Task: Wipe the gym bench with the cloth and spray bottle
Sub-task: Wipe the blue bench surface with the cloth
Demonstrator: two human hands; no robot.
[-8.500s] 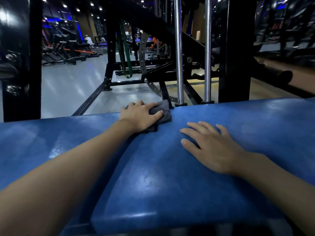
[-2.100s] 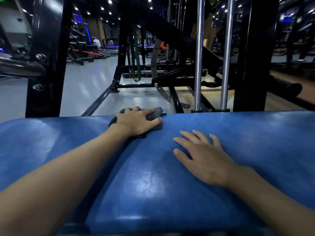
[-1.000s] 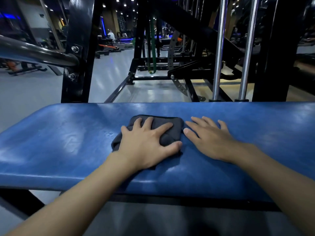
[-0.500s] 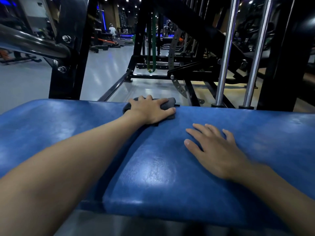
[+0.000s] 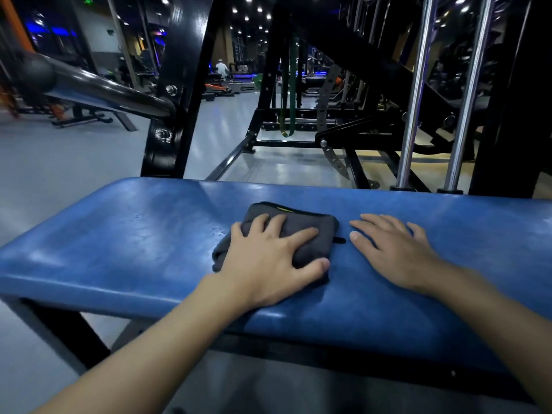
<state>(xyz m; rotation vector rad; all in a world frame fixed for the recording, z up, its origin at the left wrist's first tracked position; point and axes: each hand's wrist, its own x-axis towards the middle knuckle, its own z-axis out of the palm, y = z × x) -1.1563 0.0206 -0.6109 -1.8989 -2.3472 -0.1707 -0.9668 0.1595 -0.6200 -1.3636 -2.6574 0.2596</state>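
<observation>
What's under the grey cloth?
The blue bench. The cloth lies on it, pressed by the left hand. The patch right beneath is covered, so I can't see it.

A gym: padded bench (image 5: 125, 234), steel weight machines (image 5: 373, 85).

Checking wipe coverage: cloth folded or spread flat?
Folded: the cloth is a thick, compact pad with rounded doubled edges under the left hand.

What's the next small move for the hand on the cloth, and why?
Probably slide the dark grey folded cloth leftward under the flat left hand: small droplets sit just left of it on the blue padded bench, not yet wiped up. The right hand lies flat on the pad beside the cloth, so it can brace.
</observation>
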